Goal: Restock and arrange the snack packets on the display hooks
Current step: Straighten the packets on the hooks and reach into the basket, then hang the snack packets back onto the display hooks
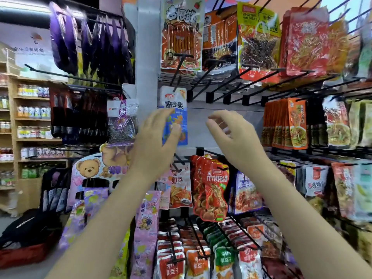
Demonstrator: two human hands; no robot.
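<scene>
A blue and white snack packet (174, 109) hangs from a black display hook (177, 67) in the middle row. My left hand (155, 141) is raised at the packet's left side, fingers relaxed, fingertips touching its front and lower edge. My right hand (231, 137) hovers to the right of it with loosely curled fingers and holds nothing. Behind my right hand the grey back panel (225, 117) shows, with bare black hooks (227, 85) above it.
Red and orange packets (213, 188) hang below the hands, and orange packets (296, 123) fill hooks on the right. Purple packets (90, 45) hang top left. A wooden shelf of bottles (32, 113) stands far left. A black and red bag (26, 238) lies on the floor.
</scene>
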